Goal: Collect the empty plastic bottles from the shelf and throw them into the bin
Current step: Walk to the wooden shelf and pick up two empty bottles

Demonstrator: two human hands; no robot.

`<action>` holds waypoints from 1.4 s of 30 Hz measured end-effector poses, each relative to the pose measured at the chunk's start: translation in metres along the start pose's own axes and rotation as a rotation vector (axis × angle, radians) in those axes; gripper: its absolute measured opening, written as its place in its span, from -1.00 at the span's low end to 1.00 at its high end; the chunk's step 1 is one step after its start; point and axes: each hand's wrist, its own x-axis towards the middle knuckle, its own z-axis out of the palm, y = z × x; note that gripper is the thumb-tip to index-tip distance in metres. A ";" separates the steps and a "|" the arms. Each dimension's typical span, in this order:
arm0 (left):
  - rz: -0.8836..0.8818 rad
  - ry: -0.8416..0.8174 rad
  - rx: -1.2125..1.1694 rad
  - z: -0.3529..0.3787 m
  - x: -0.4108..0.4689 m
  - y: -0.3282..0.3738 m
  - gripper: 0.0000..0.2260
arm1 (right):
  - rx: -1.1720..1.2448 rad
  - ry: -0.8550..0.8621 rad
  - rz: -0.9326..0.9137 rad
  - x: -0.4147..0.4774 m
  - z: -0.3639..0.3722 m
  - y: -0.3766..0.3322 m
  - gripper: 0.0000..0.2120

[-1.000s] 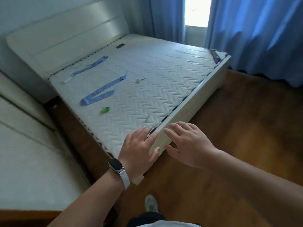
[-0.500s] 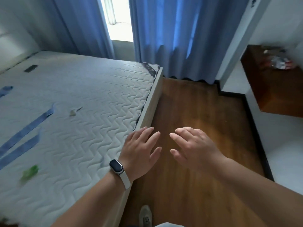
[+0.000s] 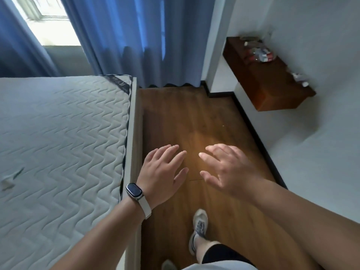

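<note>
A brown wooden shelf (image 3: 266,88) hangs on the white wall at the upper right. On its far end lies a blurred cluster of clear plastic bottles (image 3: 258,53) with red and white labels. More small pale items (image 3: 300,77) sit near its front end. My left hand (image 3: 162,175), with a watch on the wrist, and my right hand (image 3: 226,168) are held out over the wooden floor with fingers spread, holding nothing. Both are well short of the shelf. No bin is in view.
A bed with a bare quilted mattress (image 3: 58,143) fills the left side, its frame edge next to my left wrist. Blue curtains (image 3: 136,39) hang at the back. The wooden floor strip (image 3: 194,117) runs between bed and wall. My foot in a sneaker (image 3: 199,225) is below.
The view has swung right, from the bed toward the wall; the shelf has come further into view. Both hands stay open in front of me, now over the floor instead of the mattress corner.
</note>
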 end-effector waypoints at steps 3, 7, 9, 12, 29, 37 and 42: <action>0.026 -0.035 0.009 0.008 0.029 -0.008 -0.60 | 0.012 0.023 0.006 0.019 0.009 0.020 -0.48; 0.043 -0.046 0.046 0.016 0.082 -0.022 -0.61 | 0.032 0.064 0.023 0.059 0.026 0.057 -0.48; 0.046 -0.058 0.075 0.021 0.116 -0.029 -0.60 | 0.045 0.071 0.028 0.085 0.029 0.082 -0.49; 0.046 -0.079 0.105 0.027 0.166 -0.035 -0.58 | 0.071 0.067 0.051 0.121 0.028 0.123 -0.49; 0.205 -0.085 0.105 0.089 0.383 -0.032 -0.57 | 0.062 0.046 0.182 0.217 0.024 0.297 -0.47; 0.300 -0.118 0.004 0.143 0.487 -0.066 -0.58 | 0.017 -0.015 0.337 0.278 0.044 0.357 -0.47; 0.365 -0.145 -0.056 0.171 0.575 -0.093 -0.57 | -0.018 -0.035 0.461 0.335 0.041 0.405 -0.46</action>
